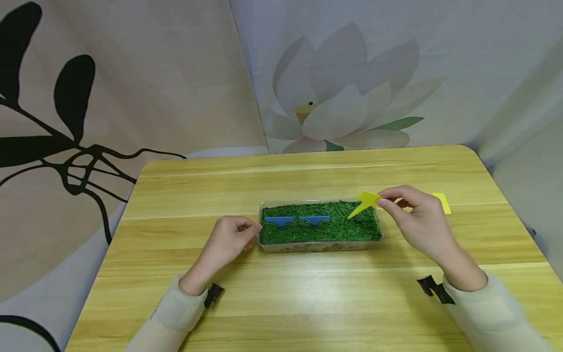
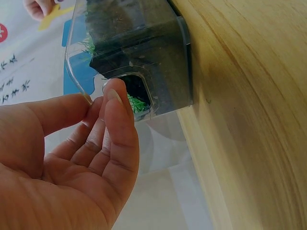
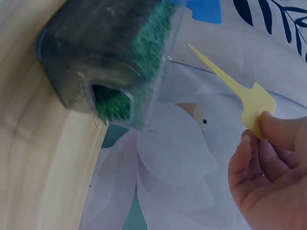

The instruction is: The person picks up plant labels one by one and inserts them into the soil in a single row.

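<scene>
A clear plastic box filled with green artificial grass sits on the table. Two blue T-shaped plant labels stand in the grass toward its left half. At the box's left end, my left hand pinches the rim between thumb and fingers, as the left wrist view also shows. My right hand holds a yellow plant label by its broad head, between thumb and fingers. The label's pointed stem slants down over the right part of the grass, with its tip apart from the box in the right wrist view.
Another yellow piece lies on the wooden table beyond the right hand, partly covered by it. A printed cloth backdrop hangs behind the table's far edge. Black straps are on both wrists.
</scene>
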A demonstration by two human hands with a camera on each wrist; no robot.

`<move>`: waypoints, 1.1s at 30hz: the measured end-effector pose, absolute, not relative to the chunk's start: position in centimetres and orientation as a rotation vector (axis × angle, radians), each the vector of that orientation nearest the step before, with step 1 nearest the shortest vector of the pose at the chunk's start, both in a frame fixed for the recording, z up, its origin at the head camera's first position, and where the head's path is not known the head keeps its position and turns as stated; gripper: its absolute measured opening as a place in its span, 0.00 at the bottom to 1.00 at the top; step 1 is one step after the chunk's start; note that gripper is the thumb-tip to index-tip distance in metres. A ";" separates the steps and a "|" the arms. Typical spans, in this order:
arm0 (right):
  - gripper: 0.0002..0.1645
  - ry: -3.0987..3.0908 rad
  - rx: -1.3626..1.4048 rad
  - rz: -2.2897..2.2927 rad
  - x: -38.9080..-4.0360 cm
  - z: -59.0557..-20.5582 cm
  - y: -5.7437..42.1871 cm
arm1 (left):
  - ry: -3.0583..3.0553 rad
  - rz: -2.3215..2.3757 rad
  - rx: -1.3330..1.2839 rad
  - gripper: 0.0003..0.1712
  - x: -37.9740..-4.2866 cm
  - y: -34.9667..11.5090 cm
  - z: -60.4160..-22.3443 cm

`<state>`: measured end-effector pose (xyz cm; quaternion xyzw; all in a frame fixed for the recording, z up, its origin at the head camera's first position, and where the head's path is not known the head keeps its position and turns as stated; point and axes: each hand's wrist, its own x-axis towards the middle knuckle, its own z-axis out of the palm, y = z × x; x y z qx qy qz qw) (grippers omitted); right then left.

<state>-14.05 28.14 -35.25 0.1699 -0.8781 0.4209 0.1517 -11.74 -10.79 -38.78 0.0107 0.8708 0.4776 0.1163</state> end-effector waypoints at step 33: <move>0.15 -2.474 0.793 1.068 -14.9 -38.4 26.2 | 2.549 1.409 0.037 0.13 -11.7 -10.8 -38.8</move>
